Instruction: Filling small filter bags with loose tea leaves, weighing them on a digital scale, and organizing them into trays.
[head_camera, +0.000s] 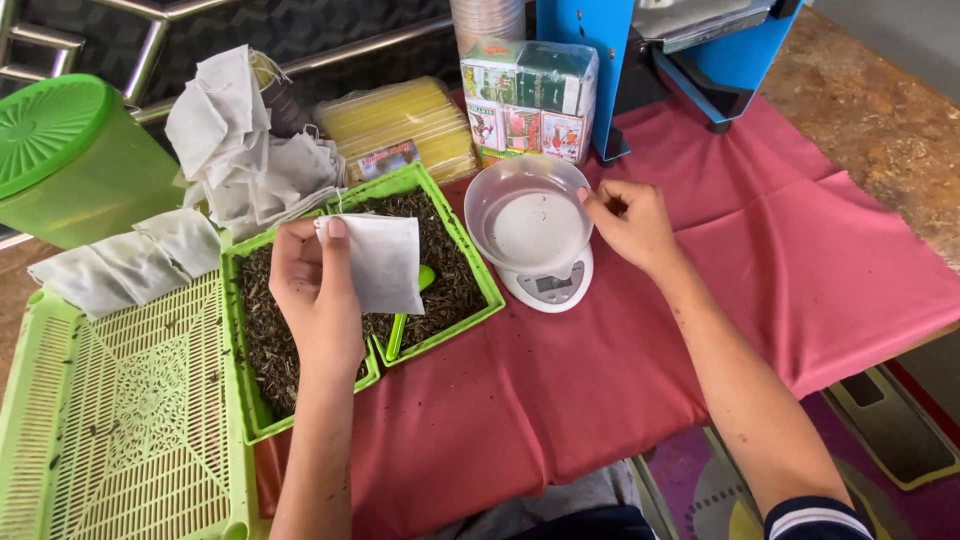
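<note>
Left hand pinched on a white filter bag above the tea tray, right hand fingertips closed on the scale's clear bowl rim.

views: one — head-worn | angle: steeply down and forward over the surface | range: close, within arm's reach | frame: both forearms enter from the bottom edge — far background cropped, probably a wall | shared: none

Small white fabric filter bag, flat, hanging upright above tea tray; clear round plastic bowl, empty, atop scale.
</note>
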